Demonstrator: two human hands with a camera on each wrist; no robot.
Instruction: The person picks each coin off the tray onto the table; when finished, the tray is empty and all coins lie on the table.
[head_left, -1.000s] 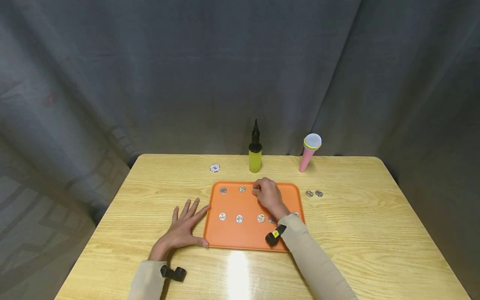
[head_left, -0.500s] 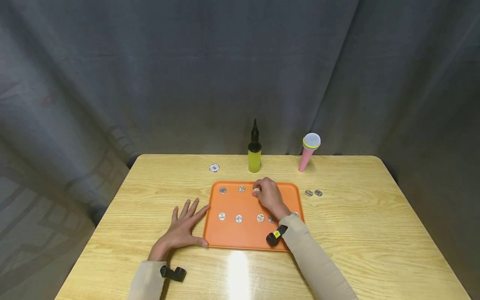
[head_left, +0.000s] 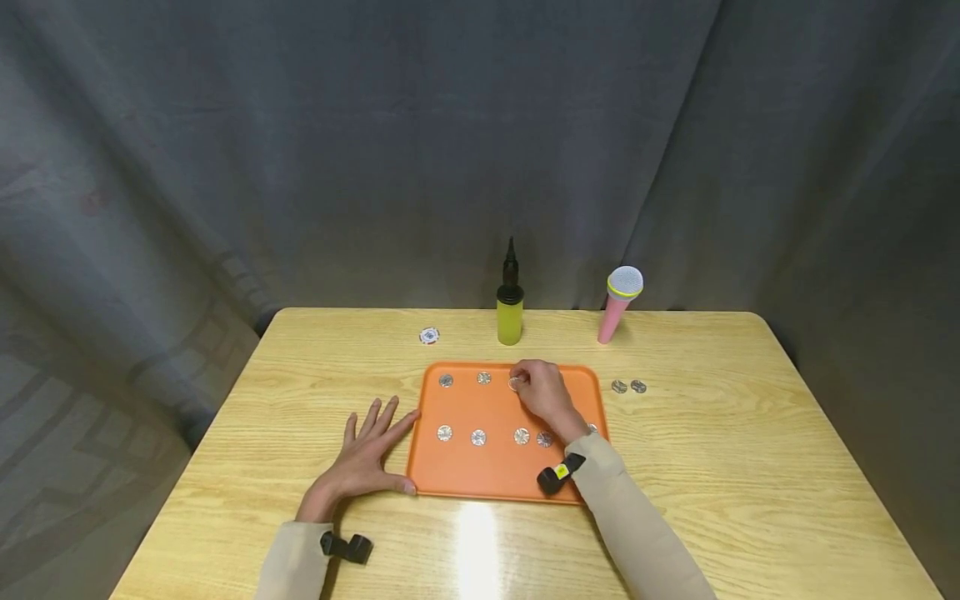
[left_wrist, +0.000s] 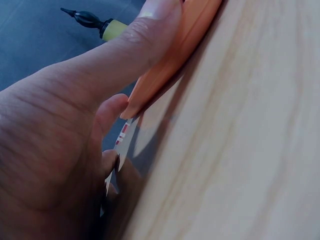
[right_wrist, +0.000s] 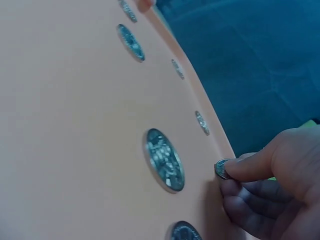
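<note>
Grey curtains [head_left: 420, 158] back a wooden table [head_left: 735, 450] (left grip [head_left: 365, 463] spread wide, right grip [head_left: 546, 393] pinching a disc [right_wrist: 221, 168]).

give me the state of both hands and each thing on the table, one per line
left hand: fingers spread, touching the orange tray's left edge
right hand: pinching a coin
pinched coin: between thumb and fingers
orange tray: flat on the table
other tray coins: lying flat
two coins right of the tray: flat, side by side
poker chip: flat
pump: upright, nozzle up
microphone: on end, head up
</note>
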